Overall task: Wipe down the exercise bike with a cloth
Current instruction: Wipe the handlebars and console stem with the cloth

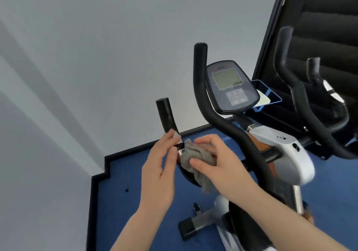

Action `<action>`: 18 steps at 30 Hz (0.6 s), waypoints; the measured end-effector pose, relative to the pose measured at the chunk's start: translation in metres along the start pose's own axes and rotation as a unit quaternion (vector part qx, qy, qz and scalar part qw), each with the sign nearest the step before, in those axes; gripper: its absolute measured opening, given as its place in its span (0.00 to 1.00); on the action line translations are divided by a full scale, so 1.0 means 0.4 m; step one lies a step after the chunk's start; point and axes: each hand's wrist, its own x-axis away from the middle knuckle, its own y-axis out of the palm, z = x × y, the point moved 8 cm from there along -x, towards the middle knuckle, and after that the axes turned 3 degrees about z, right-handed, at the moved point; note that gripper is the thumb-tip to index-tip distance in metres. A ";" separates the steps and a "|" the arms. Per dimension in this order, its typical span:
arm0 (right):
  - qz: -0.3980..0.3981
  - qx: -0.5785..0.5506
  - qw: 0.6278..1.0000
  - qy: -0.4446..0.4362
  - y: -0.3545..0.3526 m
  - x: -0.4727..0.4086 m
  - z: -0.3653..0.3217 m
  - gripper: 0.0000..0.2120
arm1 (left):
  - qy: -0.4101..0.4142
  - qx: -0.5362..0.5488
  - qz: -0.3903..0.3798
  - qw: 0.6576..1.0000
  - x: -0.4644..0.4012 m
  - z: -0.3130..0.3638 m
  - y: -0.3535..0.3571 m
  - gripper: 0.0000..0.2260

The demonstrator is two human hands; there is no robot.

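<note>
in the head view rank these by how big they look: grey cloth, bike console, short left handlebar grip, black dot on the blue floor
1. bike console
2. grey cloth, though the right hand hides part of it and it sits nearer the camera, so its lead over the grip is unsure
3. short left handlebar grip
4. black dot

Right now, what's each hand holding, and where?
Right hand grips the grey cloth bunched against the left handlebar. Left hand holds that handlebar at its metal sensor band.
</note>
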 end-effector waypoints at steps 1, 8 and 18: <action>-0.016 -0.032 0.999 -0.012 -0.007 -0.001 -0.004 0.18 | 0.014 -0.008 -0.010 1.000 0.005 0.013 -0.001 0.11; -0.159 -0.052 0.985 -0.046 -0.027 -0.010 -0.075 0.25 | 0.034 -0.055 -0.122 0.990 -0.024 0.095 0.016 0.17; -0.168 0.261 0.946 -0.093 -0.137 -0.093 -0.128 0.12 | 0.078 -0.195 -0.146 0.967 -0.112 0.166 0.017 0.03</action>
